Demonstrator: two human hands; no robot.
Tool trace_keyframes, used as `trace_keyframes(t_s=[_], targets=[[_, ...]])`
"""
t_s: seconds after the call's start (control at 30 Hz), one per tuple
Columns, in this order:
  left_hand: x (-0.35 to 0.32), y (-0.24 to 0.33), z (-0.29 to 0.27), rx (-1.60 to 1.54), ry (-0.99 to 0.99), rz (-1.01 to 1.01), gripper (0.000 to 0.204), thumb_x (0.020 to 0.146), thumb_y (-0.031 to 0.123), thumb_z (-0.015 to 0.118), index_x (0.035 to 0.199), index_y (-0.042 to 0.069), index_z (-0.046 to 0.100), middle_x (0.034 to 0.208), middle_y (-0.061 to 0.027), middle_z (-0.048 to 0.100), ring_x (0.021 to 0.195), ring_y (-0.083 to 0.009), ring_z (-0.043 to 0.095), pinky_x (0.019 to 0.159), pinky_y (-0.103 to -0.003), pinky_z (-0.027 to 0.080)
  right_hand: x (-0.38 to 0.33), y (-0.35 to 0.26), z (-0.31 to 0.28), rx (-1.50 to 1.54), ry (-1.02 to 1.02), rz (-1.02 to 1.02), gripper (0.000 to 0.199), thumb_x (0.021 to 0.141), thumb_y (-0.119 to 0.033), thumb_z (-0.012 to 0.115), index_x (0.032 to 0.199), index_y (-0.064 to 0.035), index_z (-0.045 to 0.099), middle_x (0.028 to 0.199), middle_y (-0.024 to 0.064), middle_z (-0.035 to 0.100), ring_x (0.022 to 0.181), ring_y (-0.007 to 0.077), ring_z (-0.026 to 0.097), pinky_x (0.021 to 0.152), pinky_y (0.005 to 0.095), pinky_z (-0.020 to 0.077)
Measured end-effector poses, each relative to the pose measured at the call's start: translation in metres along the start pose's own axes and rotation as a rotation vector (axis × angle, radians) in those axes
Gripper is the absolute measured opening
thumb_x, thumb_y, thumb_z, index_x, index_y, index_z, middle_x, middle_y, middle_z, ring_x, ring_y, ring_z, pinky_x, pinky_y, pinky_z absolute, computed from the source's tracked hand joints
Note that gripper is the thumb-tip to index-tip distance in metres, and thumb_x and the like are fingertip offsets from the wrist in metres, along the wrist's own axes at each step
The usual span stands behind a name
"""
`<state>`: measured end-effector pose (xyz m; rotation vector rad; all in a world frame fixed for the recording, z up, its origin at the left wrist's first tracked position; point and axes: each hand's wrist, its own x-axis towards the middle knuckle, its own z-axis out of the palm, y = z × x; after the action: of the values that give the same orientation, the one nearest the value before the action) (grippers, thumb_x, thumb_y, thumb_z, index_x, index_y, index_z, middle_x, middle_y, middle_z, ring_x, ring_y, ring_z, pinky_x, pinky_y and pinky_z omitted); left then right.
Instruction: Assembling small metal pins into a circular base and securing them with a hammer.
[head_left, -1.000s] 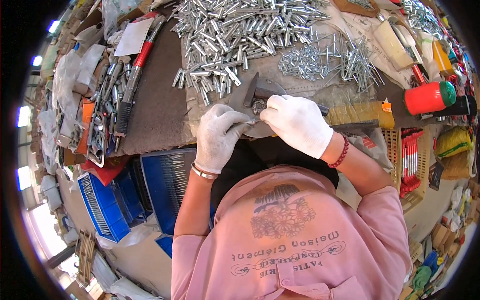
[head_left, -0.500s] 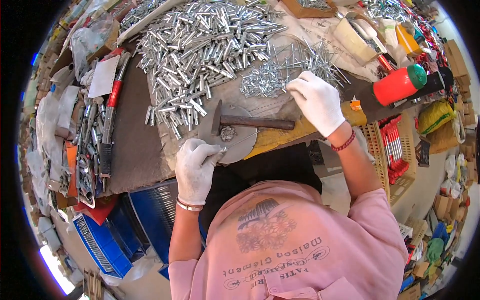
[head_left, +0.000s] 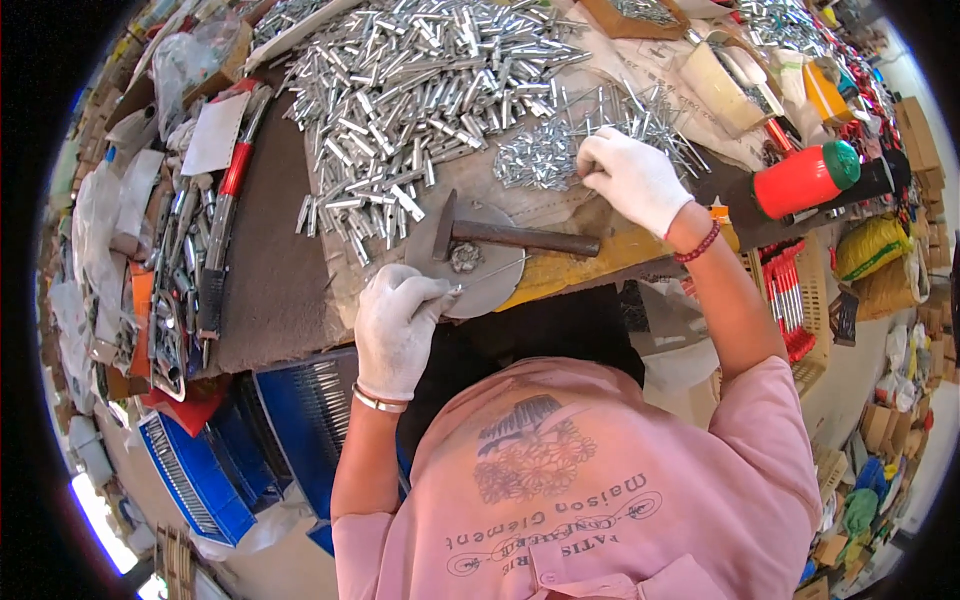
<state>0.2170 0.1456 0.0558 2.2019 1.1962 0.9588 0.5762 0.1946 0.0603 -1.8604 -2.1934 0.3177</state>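
1. Head view, what has just changed: a second ago both hands met near the middle of the frame; now they are apart. The right hand [head_left: 635, 178] has gone to the upper centre right, while the left hand [head_left: 398, 330] remains left of centre. This seems to split the work: one side keeps the piece, the other attends to the small parts.

2. Head view, left hand: its thumb and fingers are drawn narrow around one end of a thin metal rod [head_left: 500, 269]. The rod slants up to the right, over the round grey plate [head_left: 480, 303] near the centre. The wrist is below the fingers, with the forearm rising from the lower part of the frame.

3. Head view, right hand: its fingers are bent and close together, at the right edge of a heap of small metal pins [head_left: 535, 158]. Whether a pin is between them, I cannot tell. The forearm slants up and leftward from the right side.

4. Head view, nearby: a hammer [head_left: 530, 238] lies between the two hands, its head over the plate; a large pile of metal tubes [head_left: 420, 90] covers the table [head_left: 268, 265] at upper centre left.
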Motion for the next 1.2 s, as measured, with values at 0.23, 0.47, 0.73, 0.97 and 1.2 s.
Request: trace_keyframes(t_s=[0.23,0.47,0.73,0.97,1.2], targets=[[0.0,-0.007,0.001,0.003,-0.005,0.031,0.015,0.077,0.006,0.084,0.087,0.012,0.074,0.089,-0.0078,0.065,0.087,-0.0324,0.065,0.076,-0.042,0.052,-0.021,-0.074,-0.015,0.268,0.17,-0.088,0.011,0.087,-0.006,0.077,0.093,-0.0077,0.067,0.097,0.0089,0.067,0.091,0.0304,0.07,0.078,0.038,0.057],[-0.004,-0.011,0.003,0.002,-0.012,-0.011,0.015,0.078,0.008,0.084,0.087,0.013,0.073,0.089,-0.006,0.064,0.087,-0.032,0.066,0.076,-0.042,0.054,-0.028,-0.147,0.031,0.427,0.193,-0.372,0.012,0.084,-0.009,0.078,0.086,-0.0123,0.066,0.089,0.0054,0.066,0.078,0.0294,0.07,0.068,0.0397,0.0574],[-0.008,-0.011,0.006,-0.013,0.033,-0.023,0.016,0.078,0.009,0.084,0.087,0.013,0.072,0.089,-0.0049,0.064,0.086,-0.0306,0.066,0.075,-0.041,0.054,-0.029,-0.153,0.039,0.361,0.116,-0.378,0.017,0.081,-0.004,0.079,0.091,-0.0101,0.067,0.09,0.0062,0.067,0.079,0.029,0.071,0.069,0.0388,0.058],[-0.008,-0.015,0.007,0.002,0.016,-0.016,0.015,0.078,0.011,0.085,0.087,0.014,0.074,0.089,-0.0047,0.065,0.086,-0.031,0.066,0.074,-0.042,0.054,-0.029,-0.16,0.03,0.168,0.153,-0.474,0.014,0.082,-0.006,0.077,0.09,-0.0118,0.067,0.091,0.0051,0.065,0.081,0.0272,0.07,0.069,0.0389,0.057],[-0.006,-0.012,0.006,0.002,0.017,-0.014,0.015,0.077,0.012,0.086,0.087,0.014,0.075,0.089,-0.0059,0.065,0.086,-0.0324,0.067,0.074,-0.043,0.055,-0.037,-0.152,0.028,0.183,0.087,-0.506,0.01,0.086,-0.01,0.076,0.095,-0.0118,0.071,0.093,0.0056,0.064,0.086,0.0275,0.069,0.074,0.0392,0.057]])
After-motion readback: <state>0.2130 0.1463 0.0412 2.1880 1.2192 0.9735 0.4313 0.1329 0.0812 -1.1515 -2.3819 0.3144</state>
